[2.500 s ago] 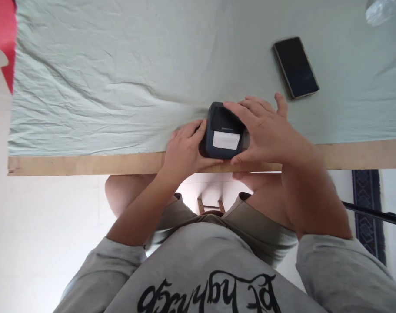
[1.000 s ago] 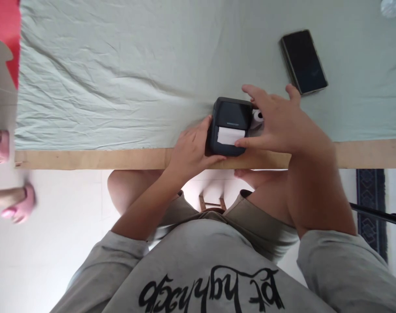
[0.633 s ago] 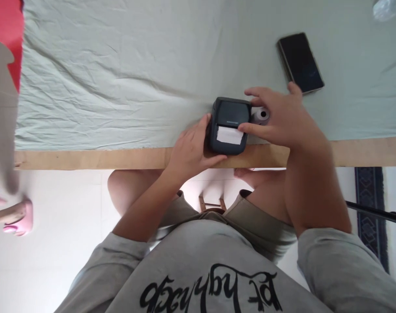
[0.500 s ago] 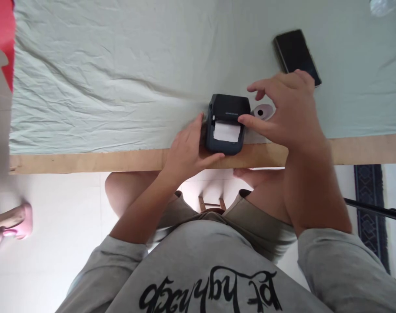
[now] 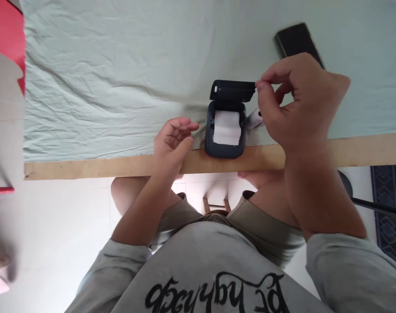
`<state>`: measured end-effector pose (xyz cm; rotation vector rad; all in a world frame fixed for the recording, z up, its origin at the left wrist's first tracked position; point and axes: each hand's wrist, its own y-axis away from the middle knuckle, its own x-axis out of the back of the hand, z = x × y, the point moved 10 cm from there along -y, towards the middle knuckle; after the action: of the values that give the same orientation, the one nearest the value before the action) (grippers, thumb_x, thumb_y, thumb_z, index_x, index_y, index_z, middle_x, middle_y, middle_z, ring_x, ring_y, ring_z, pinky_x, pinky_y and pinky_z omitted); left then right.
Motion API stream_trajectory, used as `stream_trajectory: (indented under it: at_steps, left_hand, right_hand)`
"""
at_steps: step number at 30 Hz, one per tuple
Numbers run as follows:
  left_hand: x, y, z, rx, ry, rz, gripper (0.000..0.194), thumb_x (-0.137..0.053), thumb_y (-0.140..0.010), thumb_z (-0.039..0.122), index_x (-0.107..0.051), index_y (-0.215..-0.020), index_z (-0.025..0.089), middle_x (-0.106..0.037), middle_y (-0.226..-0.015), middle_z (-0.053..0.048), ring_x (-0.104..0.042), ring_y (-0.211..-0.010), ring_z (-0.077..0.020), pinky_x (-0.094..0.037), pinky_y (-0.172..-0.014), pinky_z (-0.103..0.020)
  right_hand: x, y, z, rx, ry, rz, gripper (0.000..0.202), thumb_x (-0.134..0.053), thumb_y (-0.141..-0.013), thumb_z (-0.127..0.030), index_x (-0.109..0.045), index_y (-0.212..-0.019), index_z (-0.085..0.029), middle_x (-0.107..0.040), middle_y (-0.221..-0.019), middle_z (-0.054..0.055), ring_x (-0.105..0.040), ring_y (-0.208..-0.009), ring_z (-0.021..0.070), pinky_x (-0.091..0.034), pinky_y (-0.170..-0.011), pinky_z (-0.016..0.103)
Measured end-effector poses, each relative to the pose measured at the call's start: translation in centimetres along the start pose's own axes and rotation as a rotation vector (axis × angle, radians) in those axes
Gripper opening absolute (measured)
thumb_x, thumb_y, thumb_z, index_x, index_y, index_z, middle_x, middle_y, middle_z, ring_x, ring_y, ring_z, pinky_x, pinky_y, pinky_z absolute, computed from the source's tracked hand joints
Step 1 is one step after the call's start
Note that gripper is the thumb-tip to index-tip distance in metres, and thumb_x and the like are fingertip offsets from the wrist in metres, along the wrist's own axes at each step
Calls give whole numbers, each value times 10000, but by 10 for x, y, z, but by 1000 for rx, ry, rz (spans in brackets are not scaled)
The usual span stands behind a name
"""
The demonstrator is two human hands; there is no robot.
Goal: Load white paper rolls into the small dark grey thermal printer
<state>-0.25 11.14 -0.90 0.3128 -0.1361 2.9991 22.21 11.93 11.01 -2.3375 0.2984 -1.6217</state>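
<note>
A small dark label printer (image 5: 225, 151) sits at the table's front edge with its lid (image 5: 233, 91) raised. White paper (image 5: 227, 128) lies inside it, its end hanging over the front. With thumb and fingers pinched, my right hand (image 5: 298, 100) grips the right corner of the lid. Left of the printer, my left hand (image 5: 173, 141) hovers apart from it, fingers loosely curled and nothing held. A white paper roll (image 5: 254, 118) lies just right of the printer, partly hidden behind my right hand.
A black phone (image 5: 298, 40) lies on the pale green cloth (image 5: 119, 87), beyond my right hand. The wooden table edge (image 5: 87, 168) runs along the front. Something red (image 5: 5, 34) is at the far left. A patterned dark mat (image 5: 388, 208) lies on the floor at right.
The printer's lid has swung up from closed, with my right hand now pinching its corner. My left hand has let go of the printer's side and drawn away to the left.
</note>
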Motion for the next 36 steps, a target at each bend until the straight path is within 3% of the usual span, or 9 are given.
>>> stream_trajectory:
  at_steps: [3,8,11,15,18,21,24,28,36]
  left_hand:
    - [3,-1,-2,23,50,18,258,-572,-884,304,-581,-1139,269,-754,-1132,-53,-739,-1131,-225,-621,-945,-412]
    - [4,-3,-4,50,129,34,216,-631,-883,354,-580,-1071,261,-748,-1093,-46,-744,-1091,-218,-607,-967,-404]
    - [8,-4,-6,80,168,79,253,-671,-915,487,-577,-932,253,-708,-882,-15,-726,-853,-171,-605,-816,-330]
    - [6,-2,-8,126,248,65,478,-650,-924,665,-523,-740,243,-484,-578,48,-498,-513,-109,-439,-501,-245]
    - [5,1,-5,111,233,45,636,-606,-925,724,-401,-583,228,-352,-481,48,-370,-430,-106,-305,-418,-269]
    - [4,2,-3,94,216,37,696,-561,-940,742,-335,-533,224,-313,-450,41,-350,-417,-110,-289,-419,-290]
    - [4,1,-5,101,260,34,606,-587,-948,709,-449,-604,229,-375,-490,44,-403,-452,-116,-339,-450,-280]
    - [2,0,-10,153,310,4,469,-622,-953,653,-570,-746,236,-470,-574,35,-459,-515,-120,-369,-492,-266]
    - [3,2,-13,163,365,-44,432,-645,-967,572,-595,-723,220,-483,-573,32,-461,-519,-113,-334,-486,-261]
  right_hand:
    - [-5,4,-7,21,-5,-15,249,-475,-945,-297,-716,-996,-256,-793,-923,43,-732,-786,220,-557,-757,372]
    - [-25,9,-12,28,0,-157,335,-418,-965,-299,-735,-1070,-274,-809,-1037,48,-745,-923,252,-573,-862,432]
    - [-35,7,-12,37,51,-232,385,-373,-988,-320,-738,-1109,-305,-803,-1046,54,-717,-1039,293,-558,-932,492]
    - [-48,4,-15,77,118,-312,451,-333,-1008,-410,-709,-1243,-326,-792,-1024,80,-668,-1114,359,-539,-915,553]
    - [-59,3,-16,73,155,-388,479,-339,-1007,-453,-682,-1314,-320,-781,-1079,103,-644,-1141,397,-527,-890,575]
    - [-68,3,-18,75,190,-463,435,-356,-1015,-434,-714,-1231,-310,-772,-1034,108,-645,-1115,389,-527,-877,571]
    - [-72,3,-25,153,215,-485,373,-394,-997,-389,-721,-1158,-311,-767,-945,92,-667,-1040,360,-554,-822,539]
    - [-76,4,-27,223,293,-512,378,-449,-941,-331,-672,-1246,-314,-768,-945,85,-701,-936,337,-576,-762,521]
    - [-85,0,-28,250,382,-600,347,-534,-902,-296,-649,-1229,-313,-761,-976,75,-704,-910,326,-549,-735,465]
